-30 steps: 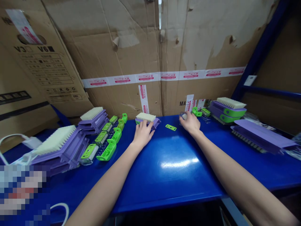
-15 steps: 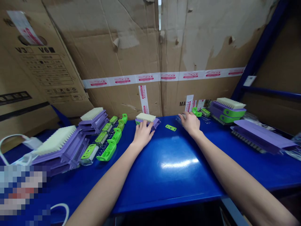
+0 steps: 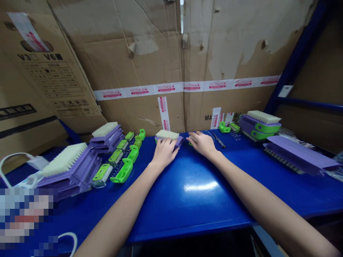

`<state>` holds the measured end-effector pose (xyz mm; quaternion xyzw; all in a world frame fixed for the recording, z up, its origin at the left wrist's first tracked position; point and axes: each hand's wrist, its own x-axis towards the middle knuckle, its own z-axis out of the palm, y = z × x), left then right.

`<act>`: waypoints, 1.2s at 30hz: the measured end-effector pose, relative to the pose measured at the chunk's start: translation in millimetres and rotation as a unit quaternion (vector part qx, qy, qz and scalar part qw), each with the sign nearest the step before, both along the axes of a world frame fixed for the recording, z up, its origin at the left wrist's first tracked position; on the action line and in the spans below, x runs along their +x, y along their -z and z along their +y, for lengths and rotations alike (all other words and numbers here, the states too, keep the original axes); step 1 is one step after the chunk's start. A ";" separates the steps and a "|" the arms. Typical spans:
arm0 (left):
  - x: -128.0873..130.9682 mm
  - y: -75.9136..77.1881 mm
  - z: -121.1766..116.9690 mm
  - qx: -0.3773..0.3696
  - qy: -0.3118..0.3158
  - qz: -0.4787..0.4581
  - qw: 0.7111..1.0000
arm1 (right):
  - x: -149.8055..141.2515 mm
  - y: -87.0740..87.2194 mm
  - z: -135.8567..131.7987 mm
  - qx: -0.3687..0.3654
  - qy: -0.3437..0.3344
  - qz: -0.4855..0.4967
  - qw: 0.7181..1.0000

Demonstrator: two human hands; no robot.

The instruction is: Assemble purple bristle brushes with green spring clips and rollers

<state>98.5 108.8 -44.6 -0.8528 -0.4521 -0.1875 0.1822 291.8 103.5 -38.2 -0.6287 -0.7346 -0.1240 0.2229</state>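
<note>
In the head view, the left hand (image 3: pixel 164 152) is lying over the near side of the purple brush (image 3: pixel 167 135) at centre frame; its grip cannot be told. Just right, the right hand (image 3: pixel 203 144) is mostly covering a green plate (image 3: pixel 190 144), its grip hidden too. Uneven finger pressure could be sending the plate skidding across the glossy bench (image 3: pixel 171 203).

The blue table (image 3: pixel 187 205) bears brushes (image 3: pixel 167 135) and green brackets (image 3: pixel 123 172).

A bare right hand (image 3: pixel 203 143) hides most of a flat lime-green plastic plate (image 3: pixel 190 144); a bare left hand (image 3: pixel 164 152) partly covers a purple, cream-bristled plastic brush (image 3: pixel 167 134).
</note>
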 end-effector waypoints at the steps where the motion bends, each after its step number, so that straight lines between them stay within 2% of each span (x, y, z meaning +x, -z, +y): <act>1: -0.1 -0.5 -0.4 0.004 0.013 -0.005 1.000 | -3.6 -0.2 -1.5 -0.013 -0.007 -0.010 1.000; 6: -3.5 -0.8 1.7 0.019 0.036 -0.015 0.999 | -8.5 1.6 -2.7 -0.037 -0.019 -0.035 0.999; 13: -8.2 4.8 9.1 0.039 -0.014 -0.046 0.998 | -0.8 5.0 0.3 -0.035 -0.001 -0.027 0.999; 18: -11.0 9.8 13.4 0.015 -0.025 -0.057 0.998 | -0.6 5.5 0.2 -0.048 -0.004 -0.029 0.998; 29: -9.9 7.5 11.1 -0.007 -0.041 -0.056 0.998 | -3.5 3.8 -2.1 -0.070 -0.055 -0.041 0.995; 33: -9.9 8.0 11.2 -0.007 -0.041 -0.056 0.998 | -0.6 -0.2 -1.0 -0.049 -0.041 -0.033 0.997; 36: -9.9 8.3 11.5 -0.008 -0.042 -0.052 0.998 | 10.0 -6.6 1.4 0.015 0.017 -0.012 1.000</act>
